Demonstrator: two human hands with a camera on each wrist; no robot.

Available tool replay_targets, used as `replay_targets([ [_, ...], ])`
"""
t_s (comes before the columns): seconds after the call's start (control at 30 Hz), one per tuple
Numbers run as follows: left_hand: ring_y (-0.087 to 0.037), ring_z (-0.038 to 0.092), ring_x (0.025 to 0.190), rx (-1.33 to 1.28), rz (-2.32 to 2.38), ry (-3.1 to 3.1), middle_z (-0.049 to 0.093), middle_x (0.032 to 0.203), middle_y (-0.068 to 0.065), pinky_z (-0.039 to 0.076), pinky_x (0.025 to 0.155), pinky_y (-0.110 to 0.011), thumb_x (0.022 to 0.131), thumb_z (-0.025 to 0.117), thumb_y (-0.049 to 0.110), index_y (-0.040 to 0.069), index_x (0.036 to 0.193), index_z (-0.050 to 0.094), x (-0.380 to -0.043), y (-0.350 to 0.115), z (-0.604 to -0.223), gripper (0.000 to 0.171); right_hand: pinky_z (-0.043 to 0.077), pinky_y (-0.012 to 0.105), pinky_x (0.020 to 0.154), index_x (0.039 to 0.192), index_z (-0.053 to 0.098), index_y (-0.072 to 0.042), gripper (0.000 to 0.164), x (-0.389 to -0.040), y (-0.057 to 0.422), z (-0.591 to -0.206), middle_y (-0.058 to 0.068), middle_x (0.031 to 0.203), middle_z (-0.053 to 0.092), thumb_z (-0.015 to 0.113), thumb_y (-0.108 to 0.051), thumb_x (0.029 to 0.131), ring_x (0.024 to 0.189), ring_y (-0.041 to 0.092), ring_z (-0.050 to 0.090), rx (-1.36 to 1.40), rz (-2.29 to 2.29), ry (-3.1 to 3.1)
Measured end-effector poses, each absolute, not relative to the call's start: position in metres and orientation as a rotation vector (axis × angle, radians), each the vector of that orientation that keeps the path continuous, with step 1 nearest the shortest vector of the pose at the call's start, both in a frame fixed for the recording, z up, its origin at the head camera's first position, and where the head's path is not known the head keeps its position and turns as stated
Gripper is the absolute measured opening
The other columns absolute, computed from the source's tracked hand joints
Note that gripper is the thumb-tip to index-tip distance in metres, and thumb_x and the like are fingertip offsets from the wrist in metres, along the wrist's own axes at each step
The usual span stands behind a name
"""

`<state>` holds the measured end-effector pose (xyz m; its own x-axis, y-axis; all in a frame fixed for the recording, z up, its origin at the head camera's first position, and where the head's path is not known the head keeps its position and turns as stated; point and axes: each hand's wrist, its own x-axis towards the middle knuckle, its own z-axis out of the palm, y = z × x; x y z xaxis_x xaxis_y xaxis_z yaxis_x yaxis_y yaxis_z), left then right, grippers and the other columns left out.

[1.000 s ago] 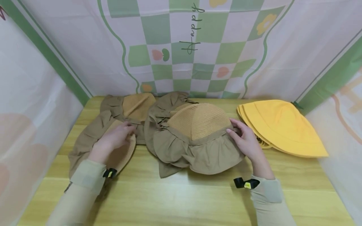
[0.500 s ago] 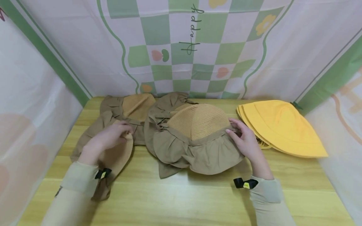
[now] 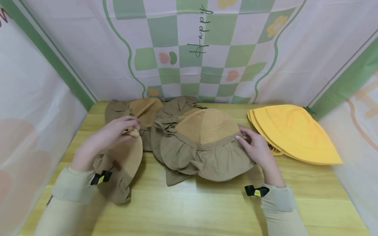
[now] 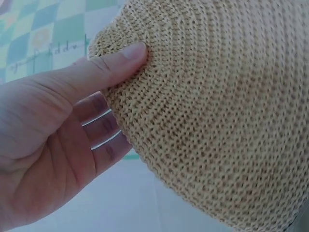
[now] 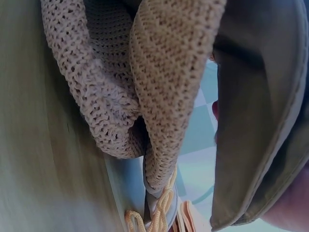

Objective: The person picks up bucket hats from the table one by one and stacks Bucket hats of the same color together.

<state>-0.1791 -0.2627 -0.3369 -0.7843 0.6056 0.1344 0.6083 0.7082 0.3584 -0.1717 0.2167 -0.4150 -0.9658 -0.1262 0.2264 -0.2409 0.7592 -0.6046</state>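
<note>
In the head view, my left hand [image 3: 110,136] pinches a tan knitted sun hat [image 3: 130,157] with a gathered brown brim, by its edge or crown tip. The left wrist view shows the thumb [image 4: 120,60] on top of the knit [image 4: 207,106] and the other fingers behind it. My right hand [image 3: 258,146] holds the right side of a similar sun hat [image 3: 212,126], thumb at the seam between knit crown and brown brim. That hat lies over another brown-brimmed hat [image 3: 177,106]. The right wrist view shows the brown brim [image 5: 265,96] up close and mostly hides the hand.
Another tan and brown hat [image 3: 146,111] lies at the back left, partly behind my left hand. A stack of yellow hats [image 3: 295,134] with cords stands at the right. White and green printed cloth [image 3: 192,65] walls the wooden table [image 3: 189,209] on three sides.
My left hand has shifted left, then lifted the left hat's knit upward, so its brim has turned and hangs nearer the front. My right hand stays on the middle hat.
</note>
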Motion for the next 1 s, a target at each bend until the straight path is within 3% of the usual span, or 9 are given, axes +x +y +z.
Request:
replay_targets([
  [0.07,-0.035,0.063,0.117,-1.050,-0.614,-2.888,0.062,0.132,-0.019,0.055,0.094,-0.046,0.084,0.077,0.005,0.005,0.107,0.067,-0.180,-0.258,-0.335,0.025,0.049,0.055,0.094,0.131,0.060,0.001,0.041,-0.171,0.218,-0.414,0.026,0.120,0.068,0.058,-0.028,0.102,0.111,0.043,0.064,0.271,0.972,-2.848],
  [0.13,-0.034,0.060,0.120,-1.079,-0.614,-2.861,0.061,0.134,-0.018,0.052,0.098,-0.047,0.084,0.077,0.006,0.007,0.105,0.066,-0.182,-0.254,-0.334,0.024,0.047,0.060,0.096,0.130,0.060,0.002,0.045,-0.170,0.220,-0.412,0.029,0.123,0.066,0.056,-0.034,0.103,0.114,0.046,0.061,0.236,0.959,-2.919],
  [0.33,-0.033,0.048,0.134,-1.152,-0.693,-2.772,0.061,0.134,-0.011,0.039,0.112,-0.051,0.086,0.078,0.012,0.014,0.098,0.064,-0.189,-0.241,-0.331,0.019,0.045,0.061,0.098,0.128,0.061,-0.002,0.051,-0.171,0.225,-0.411,0.027,0.127,0.064,0.050,-0.046,0.104,0.120,0.048,0.057,0.176,0.994,-3.041],
  [0.53,-0.029,0.053,0.133,-1.226,-0.817,-2.747,0.066,0.129,-0.005,0.039,0.114,-0.049,0.087,0.077,0.014,0.014,0.102,0.067,-0.195,-0.229,-0.328,0.018,0.043,0.060,0.101,0.129,0.060,0.000,0.047,-0.170,0.228,-0.409,0.028,0.128,0.063,0.052,-0.039,0.104,0.122,0.047,0.056,0.225,1.079,-3.007],
  [0.73,-0.019,0.058,0.119,-1.269,-0.912,-2.755,0.066,0.121,0.002,0.049,0.101,-0.043,0.089,0.076,0.019,0.019,0.104,0.064,-0.199,-0.216,-0.326,0.019,0.042,0.061,0.103,0.129,0.058,0.004,0.042,-0.168,0.230,-0.406,0.032,0.130,0.060,0.055,-0.029,0.104,0.123,0.048,0.054,0.230,1.143,-2.968],
  [0.9,-0.017,0.057,0.100,-1.259,-0.958,-2.751,0.066,0.112,0.004,0.048,0.095,-0.042,0.087,0.079,0.025,0.020,0.102,0.063,-0.202,-0.203,-0.324,0.022,0.043,0.059,0.100,0.129,0.058,0.003,0.041,-0.168,0.231,-0.406,0.031,0.129,0.060,0.055,-0.029,0.103,0.121,0.047,0.055,0.232,1.146,-2.941],
  [1.0,-0.017,0.054,0.084,-1.265,-0.982,-2.737,0.067,0.109,0.003,0.049,0.084,-0.039,0.086,0.080,0.027,0.020,0.102,0.065,-0.206,-0.190,-0.324,0.023,0.044,0.058,0.099,0.128,0.059,0.002,0.039,-0.169,0.230,-0.406,0.030,0.128,0.061,0.056,-0.027,0.103,0.119,0.045,0.057,0.234,1.147,-2.921],
])
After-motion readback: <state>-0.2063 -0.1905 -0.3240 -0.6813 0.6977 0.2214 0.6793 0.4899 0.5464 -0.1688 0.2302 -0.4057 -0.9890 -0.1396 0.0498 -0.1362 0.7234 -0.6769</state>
